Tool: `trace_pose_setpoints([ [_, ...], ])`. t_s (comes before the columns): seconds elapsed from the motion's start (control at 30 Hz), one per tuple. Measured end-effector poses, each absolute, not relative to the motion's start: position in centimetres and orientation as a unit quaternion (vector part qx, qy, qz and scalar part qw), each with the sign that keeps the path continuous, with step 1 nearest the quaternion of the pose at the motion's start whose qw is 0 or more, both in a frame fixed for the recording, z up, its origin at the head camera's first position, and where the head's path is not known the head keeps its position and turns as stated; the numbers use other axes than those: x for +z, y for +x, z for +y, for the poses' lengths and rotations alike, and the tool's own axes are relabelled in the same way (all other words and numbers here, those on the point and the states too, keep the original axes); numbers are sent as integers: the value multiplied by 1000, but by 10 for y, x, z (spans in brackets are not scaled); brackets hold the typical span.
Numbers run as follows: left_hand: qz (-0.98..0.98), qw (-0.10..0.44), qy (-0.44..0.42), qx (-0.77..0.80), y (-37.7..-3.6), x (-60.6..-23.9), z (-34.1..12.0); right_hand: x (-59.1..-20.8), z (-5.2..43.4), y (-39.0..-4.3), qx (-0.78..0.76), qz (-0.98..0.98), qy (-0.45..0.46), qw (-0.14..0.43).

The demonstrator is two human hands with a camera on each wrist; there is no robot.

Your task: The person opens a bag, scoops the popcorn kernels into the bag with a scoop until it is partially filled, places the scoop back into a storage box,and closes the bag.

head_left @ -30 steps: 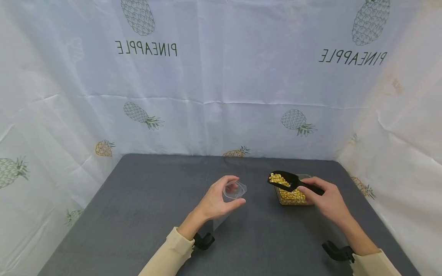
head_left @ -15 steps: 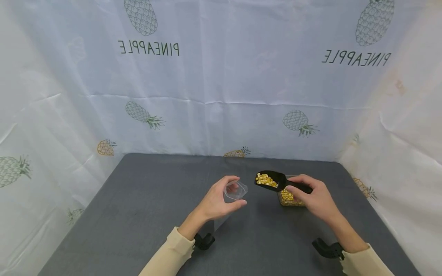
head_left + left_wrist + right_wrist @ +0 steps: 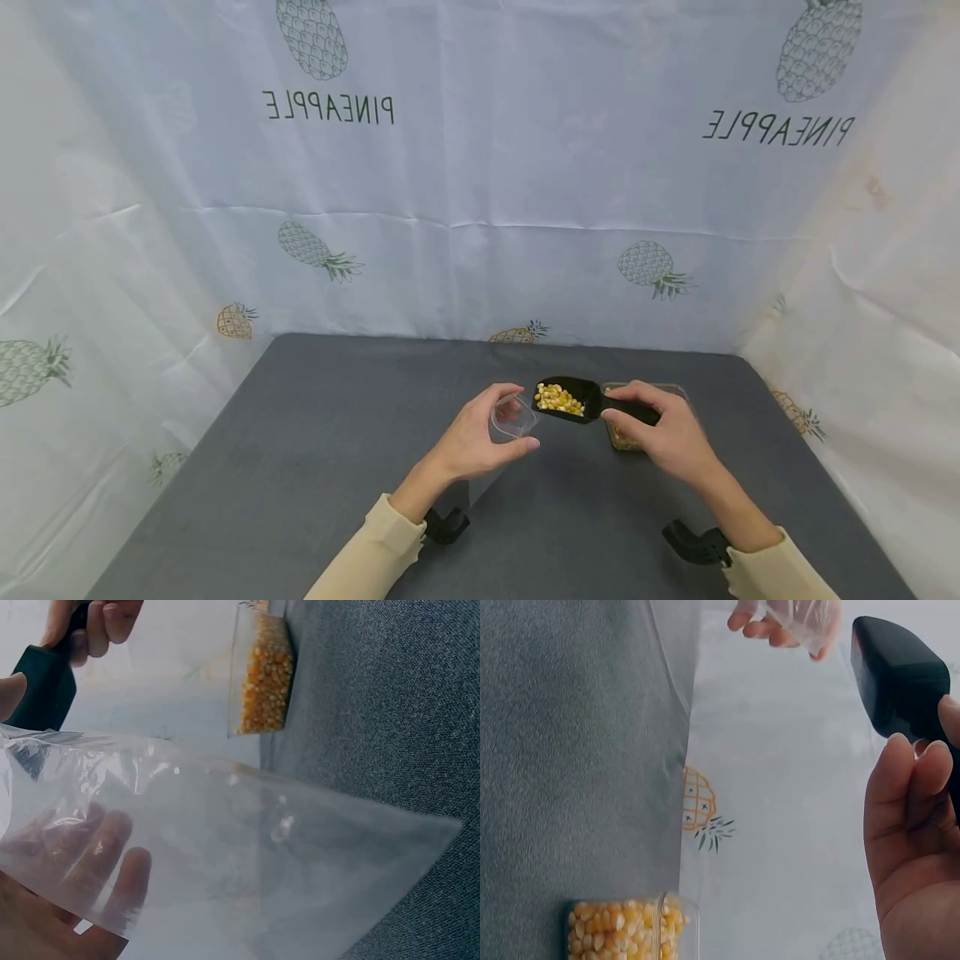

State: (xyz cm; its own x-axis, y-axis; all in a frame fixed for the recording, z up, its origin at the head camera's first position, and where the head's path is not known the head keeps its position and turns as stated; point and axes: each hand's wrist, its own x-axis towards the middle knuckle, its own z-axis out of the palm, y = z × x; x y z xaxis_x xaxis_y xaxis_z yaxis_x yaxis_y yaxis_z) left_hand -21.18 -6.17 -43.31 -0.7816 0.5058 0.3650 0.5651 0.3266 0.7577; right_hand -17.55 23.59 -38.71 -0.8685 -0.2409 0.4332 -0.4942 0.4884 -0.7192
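Observation:
My left hand (image 3: 474, 437) holds a clear plastic bag (image 3: 225, 832) by its top, thumb and fingers spread around the gaping mouth. The bag hangs below, tapering to a corner in the left wrist view. With my right hand (image 3: 667, 433) I grip the handle of a black scoop (image 3: 592, 402). Yellow corn kernels (image 3: 558, 400) lie in the scoop. Its front lip is right beside the bag's mouth; whether they touch I cannot tell. Behind and below the right hand, a clear square container (image 3: 662, 922) of corn kernels stands on the table, partly covered by that hand in the head view.
A dark grey cloth covers the table (image 3: 315, 467). White curtains (image 3: 480, 167) printed with pineapples enclose its back and sides. Black wrist mounts (image 3: 697, 543) sit under both forearms.
My right hand has moved left with the loaded scoop, from above the corn container to the bag's mouth. The left hand and the bag have stayed nearly still.

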Motion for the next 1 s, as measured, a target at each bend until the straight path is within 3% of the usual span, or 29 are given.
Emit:
trace_pose_setpoints([
  [0.7, -819, 31, -330, -469, -210, -434, -61, -395, 223, -176, 496, -828, 242, 95],
  [1.0, -826, 18, -325, -459, -210, -435, -61, -392, 221, -179, 481, -845, 227, 52],
])
